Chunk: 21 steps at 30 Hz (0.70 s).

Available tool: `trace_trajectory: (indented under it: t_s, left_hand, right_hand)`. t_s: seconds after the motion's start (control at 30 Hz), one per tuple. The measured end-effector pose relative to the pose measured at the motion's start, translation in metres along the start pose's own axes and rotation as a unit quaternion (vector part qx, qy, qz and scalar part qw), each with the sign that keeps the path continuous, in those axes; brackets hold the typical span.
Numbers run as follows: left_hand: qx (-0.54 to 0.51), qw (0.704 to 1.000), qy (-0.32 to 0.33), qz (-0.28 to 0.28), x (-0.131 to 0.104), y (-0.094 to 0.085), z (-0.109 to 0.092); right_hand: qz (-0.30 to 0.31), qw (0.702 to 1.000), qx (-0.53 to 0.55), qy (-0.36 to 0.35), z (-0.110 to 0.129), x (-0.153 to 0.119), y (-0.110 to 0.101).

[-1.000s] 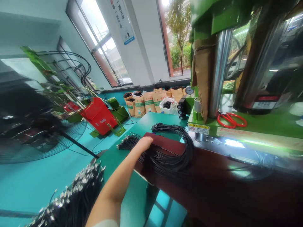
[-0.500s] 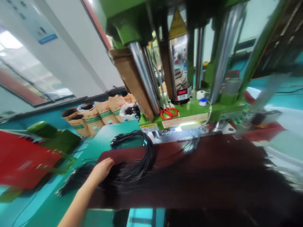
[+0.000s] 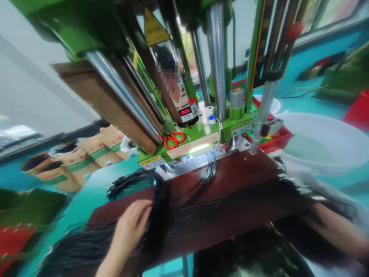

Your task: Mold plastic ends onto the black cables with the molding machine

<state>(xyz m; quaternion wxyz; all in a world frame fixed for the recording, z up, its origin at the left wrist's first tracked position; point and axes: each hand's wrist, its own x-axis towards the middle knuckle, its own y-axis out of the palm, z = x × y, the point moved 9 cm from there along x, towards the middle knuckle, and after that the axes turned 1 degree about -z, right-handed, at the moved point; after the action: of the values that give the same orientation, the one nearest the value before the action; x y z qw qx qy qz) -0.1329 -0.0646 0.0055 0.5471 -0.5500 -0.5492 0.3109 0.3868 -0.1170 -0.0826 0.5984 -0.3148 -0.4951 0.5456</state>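
Note:
My left hand [image 3: 133,222] is closed on a looped bundle of black cables [image 3: 160,206], its fingers curled at the loop's left side. From there the cables stretch rightward across a dark red board [image 3: 245,169]. At the right, my right hand [image 3: 336,225] is at the dark mass of cables near their pale connector ends [image 3: 300,185]. Its fingers are blurred and partly lost against the black. A few thin cables [image 3: 209,173] run up from the board into the lit plate [image 3: 190,161] of a green press [image 3: 198,134].
Red-handled scissors [image 3: 174,140] and a blue-and-white spool [image 3: 212,119] rest on the press. Paper sacks [image 3: 92,152] stand at the left. A red bin [image 3: 284,140] and a large white tub [image 3: 323,127] are at the right. Behind the press a person is partly visible.
The view has swung to the right. My left hand has moved onto the looped cable bundle. My right hand has come into view at the right end of the cables.

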Motion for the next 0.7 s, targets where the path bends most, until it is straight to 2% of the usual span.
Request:
trace_trajectory:
  t_s: [0.1, 0.13, 0.17, 0.23, 0.33, 0.43, 0.5, 0.57, 0.7]
  left_hand:
    - [-0.077, 0.984, 0.149, 0.068, 0.007, 0.032, -0.119]
    - [-0.074, 0.975, 0.189, 0.092, 0.008, 0.047, -0.152]
    - [-0.06, 0.968, 0.217, 0.109, 0.011, 0.061, -0.179]
    - [-0.023, 0.965, 0.226, 0.13, 0.021, 0.089, -0.211]
    - [0.005, 0.967, 0.19, 0.172, 0.039, 0.122, -0.225]
    - [-0.063, 0.952, 0.177, 0.243, 0.051, 0.135, -0.226]
    - [-0.146, 0.936, 0.175, 0.268, 0.06, 0.129, -0.225]
    - [-0.221, 0.925, 0.157, 0.265, 0.07, 0.115, -0.222]
    - [-0.303, 0.925, 0.121, 0.193, 0.087, 0.081, -0.211]
  right_hand:
    - [0.027, 0.996, -0.064, 0.05, -0.01, -0.007, -0.003]
    - [0.029, 0.994, -0.084, 0.063, -0.01, -0.008, -0.006]
    - [0.028, 0.992, -0.098, 0.071, -0.009, -0.009, -0.01]
    - [0.024, 0.992, -0.102, 0.072, -0.004, -0.009, -0.015]
    - [0.022, 0.995, -0.074, 0.067, 0.002, -0.014, -0.018]
    - [0.025, 0.998, -0.033, 0.049, 0.007, -0.022, -0.015]
    - [0.026, 0.999, -0.01, 0.026, 0.013, -0.025, -0.014]
    - [0.018, 1.0, 0.002, 0.005, 0.021, -0.024, -0.015]
    - [0.002, 1.0, 0.008, -0.026, 0.041, -0.016, -0.022]
